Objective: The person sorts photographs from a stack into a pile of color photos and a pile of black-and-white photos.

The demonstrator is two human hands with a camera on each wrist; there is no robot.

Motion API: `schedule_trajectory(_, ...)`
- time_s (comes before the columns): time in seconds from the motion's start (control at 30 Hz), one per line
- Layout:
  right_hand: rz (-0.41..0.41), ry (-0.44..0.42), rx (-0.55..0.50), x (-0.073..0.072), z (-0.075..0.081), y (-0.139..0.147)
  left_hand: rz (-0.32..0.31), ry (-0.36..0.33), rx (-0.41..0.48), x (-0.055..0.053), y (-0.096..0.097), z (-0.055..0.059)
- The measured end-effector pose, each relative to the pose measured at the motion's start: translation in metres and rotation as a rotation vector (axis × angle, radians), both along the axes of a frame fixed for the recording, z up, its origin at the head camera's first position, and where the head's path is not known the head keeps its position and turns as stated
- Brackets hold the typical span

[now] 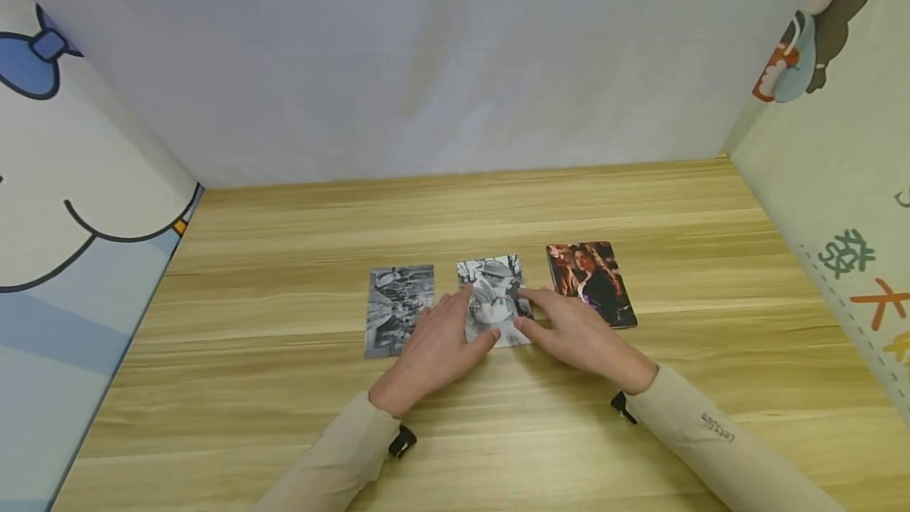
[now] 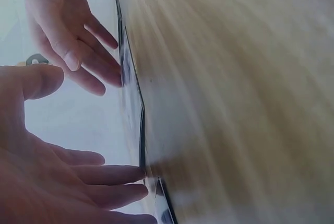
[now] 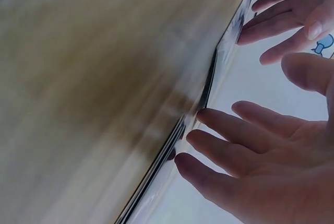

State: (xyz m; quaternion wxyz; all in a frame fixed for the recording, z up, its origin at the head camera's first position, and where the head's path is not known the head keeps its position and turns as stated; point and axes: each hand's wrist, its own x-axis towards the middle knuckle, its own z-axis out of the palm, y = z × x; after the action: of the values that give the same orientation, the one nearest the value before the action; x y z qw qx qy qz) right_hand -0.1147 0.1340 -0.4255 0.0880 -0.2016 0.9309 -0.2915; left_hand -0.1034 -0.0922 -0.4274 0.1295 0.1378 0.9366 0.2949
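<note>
Three picture cards lie in a row on the table. My left hand point(image 1: 442, 342) and right hand point(image 1: 579, 332) are at either side of the middle black-and-white card point(image 1: 492, 295), fingertips at its edges, fingers extended. Part of the left black-and-white card point(image 1: 387, 310), a crowded scene, lies under my left hand. The right card point(image 1: 599, 284), in colour with a long-haired person on it, tops a thin stack whose layered edges point(image 3: 154, 169) appear in the right wrist view. My right hand partly covers its lower left corner. Both thumbs hover near the middle card's lower part.
The wood-grain table point(image 1: 284, 417) runs back to a plain pale wall cloth point(image 1: 455, 85). Cartoon-printed panels stand at the left point(image 1: 78, 164) and right point(image 1: 817, 156). A black strap piece point(image 1: 402, 442) shows under the left cuff, another point(image 1: 622, 408) under the right.
</note>
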Motion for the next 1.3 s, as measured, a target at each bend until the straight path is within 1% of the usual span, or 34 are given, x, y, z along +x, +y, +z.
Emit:
schedule_trajectory(0.23, -0.011, 0.025, -0.013, 0.002, -0.002, 0.001, 0.019, 0.035, 0.05, 0.001, 0.0, -0.003)
schedule_trajectory(0.43, -0.041, 0.04, -0.038, 0.003, 0.001, 0.002, 0.05, 0.067, 0.11, 0.002, 0.001, -0.001)
schedule_trajectory(0.5, -0.048, 0.051, -0.053, 0.004, 0.003, 0.003, 0.064, 0.066, 0.133, 0.002, 0.0, 0.0)
schedule_trajectory(0.6, -0.069, 0.06, -0.082, 0.005, 0.004, 0.003, 0.082, 0.066, 0.184, 0.001, -0.001, 0.001)
schedule_trajectory(0.8, -0.107, 0.042, -0.171, 0.006, 0.006, 0.004, 0.124, 0.093, 0.297, 0.0, -0.004, 0.002)
schedule_trajectory(0.97, -0.115, 0.055, -0.211, 0.009, 0.006, 0.007, 0.148, 0.133, 0.346, 0.004, -0.003, 0.002)
schedule_trajectory(1.13, -0.114, 0.067, -0.244, 0.012, 0.007, 0.009, 0.167, 0.192, 0.391, 0.008, -0.003, 0.001)
schedule_trajectory(1.3, -0.121, 0.086, -0.296, 0.015, 0.008, 0.01, 0.198, 0.206, 0.458, 0.012, -0.002, 0.001)
